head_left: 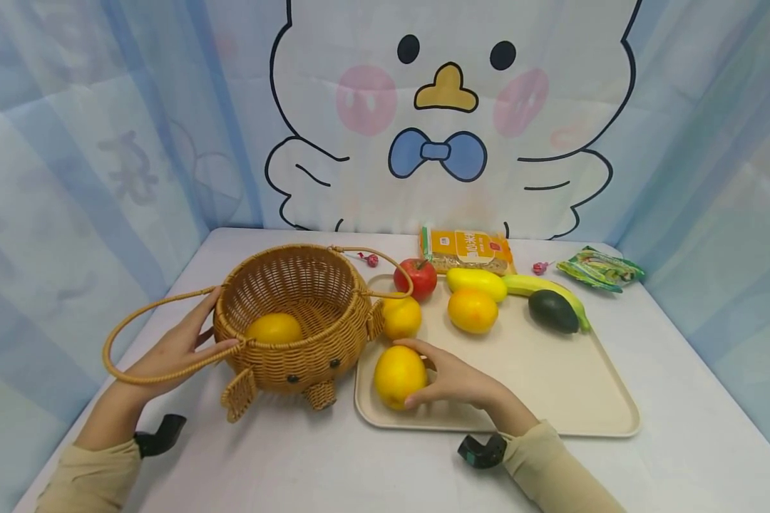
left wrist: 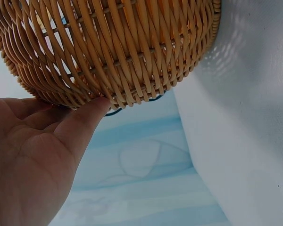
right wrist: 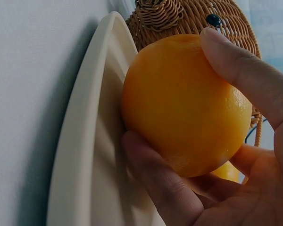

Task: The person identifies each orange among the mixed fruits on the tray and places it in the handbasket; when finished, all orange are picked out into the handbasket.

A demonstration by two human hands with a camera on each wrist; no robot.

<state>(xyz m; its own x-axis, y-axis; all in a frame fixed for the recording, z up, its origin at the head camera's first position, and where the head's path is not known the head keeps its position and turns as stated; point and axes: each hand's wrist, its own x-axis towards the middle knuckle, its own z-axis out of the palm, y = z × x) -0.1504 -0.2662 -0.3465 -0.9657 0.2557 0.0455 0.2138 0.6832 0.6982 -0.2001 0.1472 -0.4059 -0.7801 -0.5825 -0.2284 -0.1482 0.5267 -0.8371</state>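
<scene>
The wicker basket (head_left: 334,345), with an animal face and rope handles, stands on the table at the left. My left hand (head_left: 176,353) holds its left side, fingers and thumb against the wicker (left wrist: 127,52) in the left wrist view. Inside the basket lies an orange-yellow fruit (head_left: 274,328). My right hand (head_left: 458,379) grips an orange (head_left: 393,377) at the tray's front left corner. In the right wrist view thumb and fingers curl round that orange (right wrist: 184,103), low beside the tray rim (right wrist: 80,136). Another orange (head_left: 402,318) sits just behind it.
On the beige tray (head_left: 539,392) lie an apple (head_left: 418,279), a yellow fruit (head_left: 478,283), an orange-yellow fruit (head_left: 473,311), a banana (head_left: 571,296) and a dark green avocado (head_left: 552,311). Behind are a grain bag (head_left: 468,248), two wrapped candies (head_left: 372,260) and a green packet (head_left: 599,269).
</scene>
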